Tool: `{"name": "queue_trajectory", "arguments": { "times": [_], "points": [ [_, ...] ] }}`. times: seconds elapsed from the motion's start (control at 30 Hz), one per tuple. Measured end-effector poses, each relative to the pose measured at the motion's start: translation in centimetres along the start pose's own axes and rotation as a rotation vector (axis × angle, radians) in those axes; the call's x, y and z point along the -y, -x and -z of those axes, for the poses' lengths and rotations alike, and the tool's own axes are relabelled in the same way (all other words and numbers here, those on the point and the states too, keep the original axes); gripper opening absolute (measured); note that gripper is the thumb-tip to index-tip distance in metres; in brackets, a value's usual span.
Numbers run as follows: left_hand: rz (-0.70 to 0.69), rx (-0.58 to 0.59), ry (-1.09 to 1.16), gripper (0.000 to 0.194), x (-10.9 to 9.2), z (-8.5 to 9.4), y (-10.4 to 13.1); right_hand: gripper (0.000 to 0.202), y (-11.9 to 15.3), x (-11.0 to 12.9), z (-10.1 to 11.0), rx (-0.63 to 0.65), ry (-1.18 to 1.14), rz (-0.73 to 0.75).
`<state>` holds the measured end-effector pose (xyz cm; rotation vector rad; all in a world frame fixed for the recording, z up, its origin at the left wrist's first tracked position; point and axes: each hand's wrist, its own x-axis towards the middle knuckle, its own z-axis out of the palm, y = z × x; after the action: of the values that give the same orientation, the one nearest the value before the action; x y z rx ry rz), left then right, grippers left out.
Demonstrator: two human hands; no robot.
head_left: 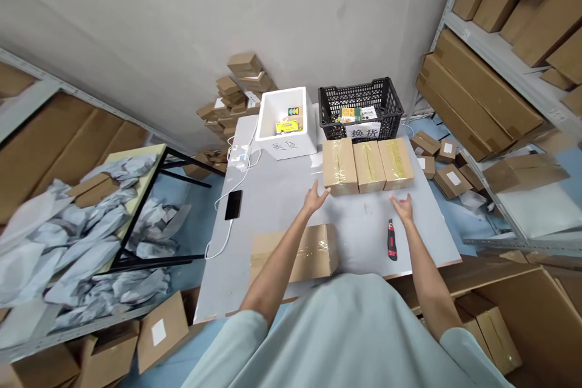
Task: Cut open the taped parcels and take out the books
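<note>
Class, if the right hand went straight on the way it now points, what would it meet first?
The right hand would probably meet the rightmost taped box in the row of three, though the gap is unclear.

Three boxes (370,165) in a row before the crate (361,110).

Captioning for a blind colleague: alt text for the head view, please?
A person's open left hand and right hand are near three taped cardboard boxes on a grey table; behind them stand a white bin and black crate. A knife lies nearby.
</note>
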<state>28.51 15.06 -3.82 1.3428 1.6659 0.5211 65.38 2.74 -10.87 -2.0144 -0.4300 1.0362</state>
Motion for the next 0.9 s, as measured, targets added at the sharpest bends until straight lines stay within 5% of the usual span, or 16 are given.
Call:
{"name": "queue_trajectory", "arguments": {
  "times": [0.2,0.33,0.53,0.7,0.9],
  "points": [
    [-0.130,-0.127,-0.424,0.099,6.1,7.3,6.8,0.080,8.9,-9.4,-0.4,-0.128,0.332,0.002],
    [-0.025,-0.165,-0.559,0.101,9.2,12.3,9.5,0.043,11.0,-11.1,-0.6,-0.144,0.478,0.066],
    [-0.002,-0.180,-0.490,0.106,13.2,16.2,12.1,0.030,11.2,-8.9,-1.2,-0.102,0.659,0.168],
    [-0.084,-0.055,-0.352,0.113,17.2,17.6,14.9,0.042,13.5,-5.8,-3.0,-0.036,0.726,0.313],
    [-0.197,0.130,-0.258,0.142,21.3,20.1,17.7,0.041,17.9,-0.1,-6.6,0.149,0.750,0.512]
  ]
}}
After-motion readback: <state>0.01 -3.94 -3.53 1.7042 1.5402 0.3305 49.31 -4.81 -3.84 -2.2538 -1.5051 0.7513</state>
